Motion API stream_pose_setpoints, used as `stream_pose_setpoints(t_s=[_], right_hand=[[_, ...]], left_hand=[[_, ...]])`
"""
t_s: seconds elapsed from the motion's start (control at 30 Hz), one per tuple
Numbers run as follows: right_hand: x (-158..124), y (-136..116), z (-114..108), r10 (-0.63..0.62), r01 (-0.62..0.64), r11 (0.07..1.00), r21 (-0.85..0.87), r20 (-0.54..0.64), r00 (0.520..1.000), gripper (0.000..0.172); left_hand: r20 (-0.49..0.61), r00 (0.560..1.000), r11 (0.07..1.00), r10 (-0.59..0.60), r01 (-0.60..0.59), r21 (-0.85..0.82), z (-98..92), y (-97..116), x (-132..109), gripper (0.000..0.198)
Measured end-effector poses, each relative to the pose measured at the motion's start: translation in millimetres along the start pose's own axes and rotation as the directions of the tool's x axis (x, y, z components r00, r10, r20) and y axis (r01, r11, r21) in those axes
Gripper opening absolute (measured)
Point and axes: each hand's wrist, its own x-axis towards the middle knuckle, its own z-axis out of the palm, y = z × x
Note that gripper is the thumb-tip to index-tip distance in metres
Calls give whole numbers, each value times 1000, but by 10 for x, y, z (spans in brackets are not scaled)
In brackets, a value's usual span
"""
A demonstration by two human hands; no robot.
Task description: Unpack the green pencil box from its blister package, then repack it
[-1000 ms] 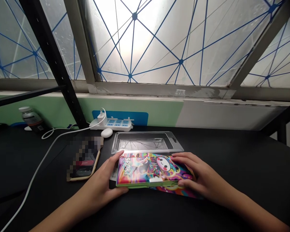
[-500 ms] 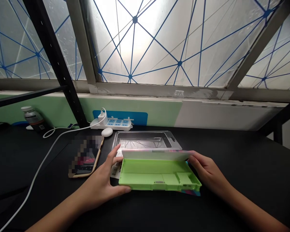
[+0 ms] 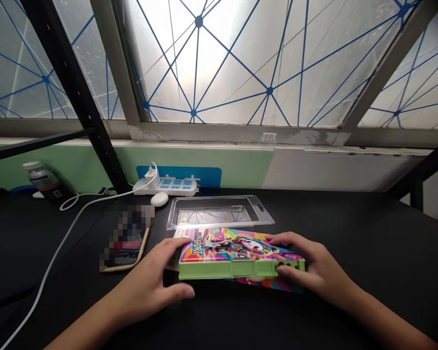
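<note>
A green pencil case [image 3: 237, 257] with a bright cartoon lid lies closed on the black table [image 3: 368, 253], on top of a colourful printed card [image 3: 277, 283]. My left hand [image 3: 149, 284] cups the case's left end, fingers curled at the far corner and thumb along the near side. My right hand [image 3: 314, 267] holds the right end, with its fingers on the lid and its thumb pressed on the green front edge. A clear plastic packaging tray [image 3: 219, 214] lies just behind the case.
A phone [image 3: 126, 240] lies left of the case. Behind it are a white power strip [image 3: 168, 184] with a charger cable [image 3: 58, 253] trailing toward me, a small white oval object [image 3: 159, 198] and a bottle [image 3: 44, 181] at far left. A black rack post [image 3: 80, 102] rises at left.
The case's lid was closed, then lifted open to show the green inside, and is now shut again. Both hands stayed at the case's ends.
</note>
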Motion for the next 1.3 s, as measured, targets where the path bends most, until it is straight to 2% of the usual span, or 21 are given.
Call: stream_pose_setpoints(t_s=[0.07,0.17,0.27,0.33,0.43,0.53,0.67,0.77,0.87,0.97,1.07,1.3], right_hand=[[4,-6,-1,68,-68,998,-4,-46,997,35],[26,14,14,121,-119,993,27,-87,989,45],[56,24,44,205,-204,979,13,-87,975,50],[77,3,62,278,-279,960,-17,-63,959,50],[117,-48,72,318,-319,944,-78,-26,948,47],[168,-65,58,274,-272,951,-144,-3,962,46],[221,-40,24,163,-162,956,-244,-19,986,41],[250,-87,15,-13,-17,918,-396,-73,997,31],[301,-255,71,-180,143,854,-499,-27,983,24],[396,-484,215,-220,251,830,-498,120,968,29],[532,-648,383,-188,277,832,-480,227,956,33],[736,-621,529,-204,285,826,-486,212,956,30]], left_hand=[[4,1000,1000,21,-21,13,18,-11,0,60],[-3,998,997,55,-54,47,18,27,29,45],[42,996,995,75,-78,66,-7,94,81,37],[61,996,996,67,-70,61,-10,113,111,35],[-13,1000,999,-16,16,47,27,71,119,41],[-75,993,995,-90,92,32,74,-6,82,55],[-31,998,997,-48,50,58,82,-64,22,68],[28,1000,998,9,-11,63,86,-73,-3,95],[-4,1000,999,5,-4,40,118,-70,-12,115],[-61,997,999,-37,38,7,144,-55,-11,113],[-72,996,998,-58,56,-18,135,-38,0,115],[-66,994,996,-85,87,18,99,-4,9,107]])
